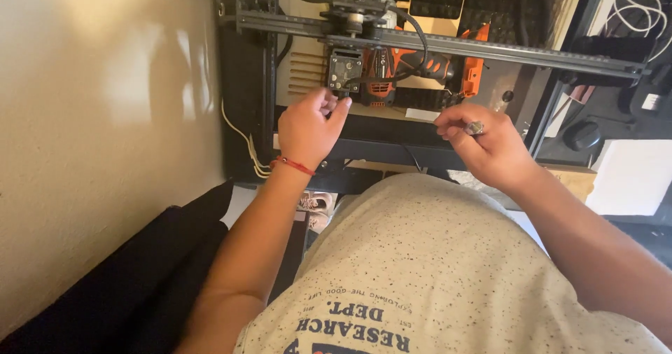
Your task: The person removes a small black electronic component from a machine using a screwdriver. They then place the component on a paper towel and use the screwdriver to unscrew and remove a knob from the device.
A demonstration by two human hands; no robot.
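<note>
Small square grey motor block (344,70), one, hangs under the black horizontal rail (490,48) of a machine frame, left of centre in the head view. Left hand (308,131) reaches up to it: thumb and fingers pressed together at the block's lower edge, pinching something there too small to tell. One thin red cord bracelet (294,165) on that wrist.

Right hand (490,147) sits well apart to the right, below the rail, fingers curled in, thumb and forefinger closed on one small silvery metal piece (475,127).

Behind the block, one orange-and-black power drill (413,70) lies on its side on the worktop (301,60). One black cable (420,39) loops from the carriage above the block across the drill. One white rectangular label (422,114) lies flat just below the drill, near the front black frame bar (392,147).

Left side: one upright black post (269,81) of the frame, a bundle of pale wires (245,147) curving beside it, and a cream wall (105,116).

Far right: white cord coils (640,7), one white flat box (630,175), dark objects I cannot identify.

Below: speckled grey shirt (434,270) with dark print, pair of pale shoes (315,207) on the floor.
</note>
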